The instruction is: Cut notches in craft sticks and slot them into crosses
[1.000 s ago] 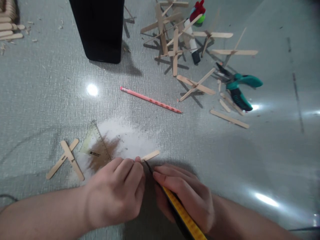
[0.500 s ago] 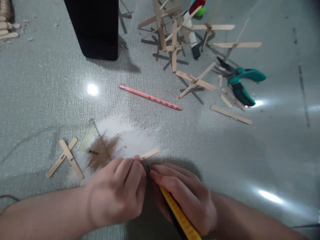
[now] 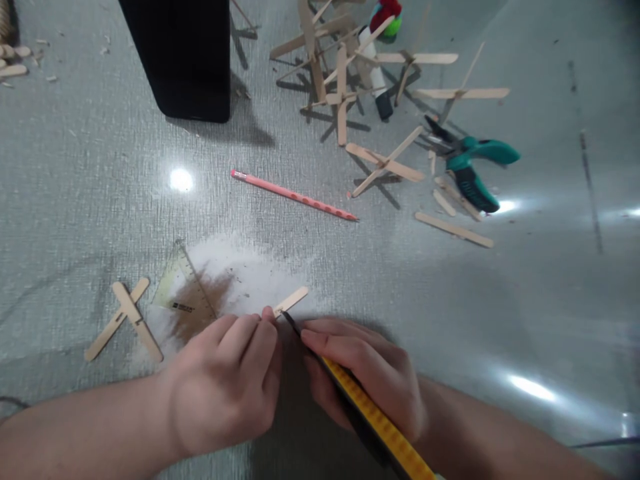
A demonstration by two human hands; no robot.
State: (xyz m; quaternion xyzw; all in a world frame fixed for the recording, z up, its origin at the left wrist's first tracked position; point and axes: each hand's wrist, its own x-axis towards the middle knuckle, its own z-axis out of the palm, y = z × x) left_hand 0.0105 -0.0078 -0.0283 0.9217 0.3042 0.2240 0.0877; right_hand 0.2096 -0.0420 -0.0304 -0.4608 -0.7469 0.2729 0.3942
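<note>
My left hand [image 3: 227, 373] is closed on a wooden craft stick [image 3: 295, 299], whose rounded end sticks out past the fingertips. My right hand [image 3: 367, 380] grips a yellow and black utility knife [image 3: 383, 427]. Its dark, thin blade meets the stick close to my left thumb tip. Most of the stick lies hidden under my left fingers. Left of the hands, two notched craft sticks [image 3: 131, 313] lie crossed on the table. A clear triangular ruler [image 3: 173, 287] rests beside them, partly over a brown and white dusty patch [image 3: 250, 267].
A pink pencil [image 3: 295, 195] lies ahead of my hands. Farther off stand a black block-like object [image 3: 183, 67], several crossed-stick pieces [image 3: 384, 162], a white tube [image 3: 375, 73] and teal-handled pliers [image 3: 473, 163]. One loose stick [image 3: 454, 230] lies nearer. More sticks [image 3: 13, 70] sit far left.
The knife has rolled and tilted in my right hand, so its blade shows darker and wider against the stick. The whole view has shifted slightly; the other things stay put.
</note>
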